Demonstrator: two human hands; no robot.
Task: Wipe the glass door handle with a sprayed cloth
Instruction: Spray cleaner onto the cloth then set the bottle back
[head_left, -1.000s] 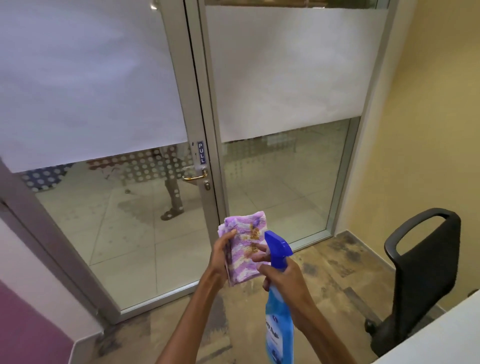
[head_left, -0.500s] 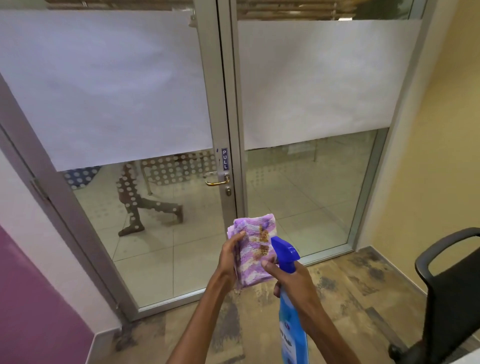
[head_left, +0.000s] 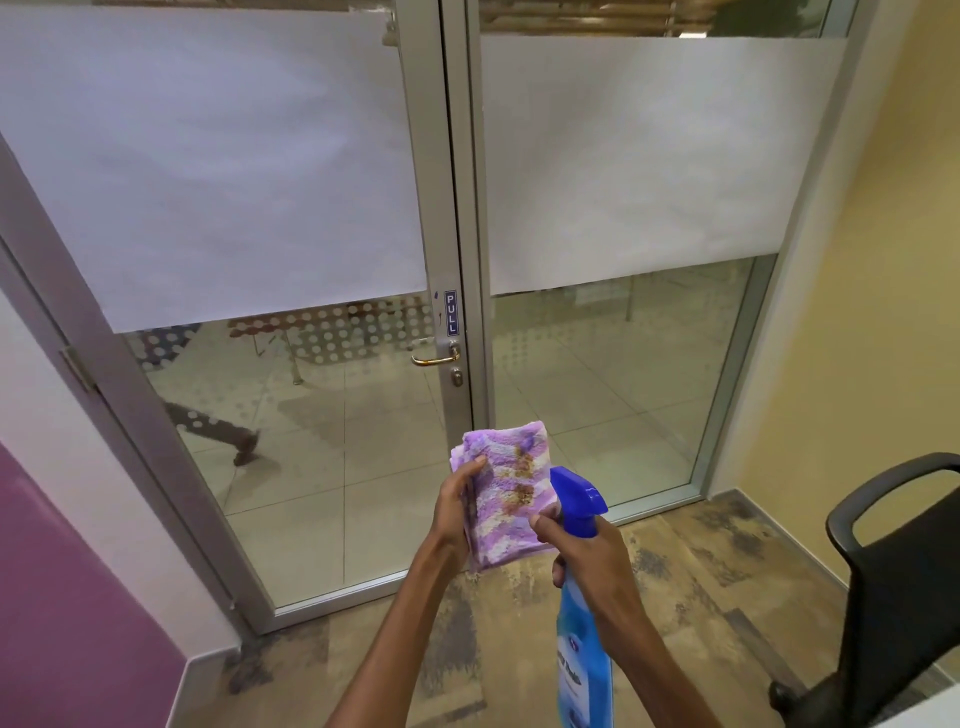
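Closer to the door handle (head_left: 435, 357) now, left hand (head_left: 457, 514) grips the folded cloth (head_left: 506, 499); right hand (head_left: 587, 561), clasping the spray bottle (head_left: 582, 623), likely wets it next.

Soft, even indoor light filled the sharp frame; the wide lens bowed the door frame (head_left: 457, 208) at the edges.

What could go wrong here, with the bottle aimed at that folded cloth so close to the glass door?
Some spray could miss the folded purple cloth, since the blue spray bottle in the right hand points at it from very close, and mist might spot the glass door or the floor.

The cloth already shows brown stains, so it may smear the brass door handle.

The left hand pinches only one edge; the cloth might slip.
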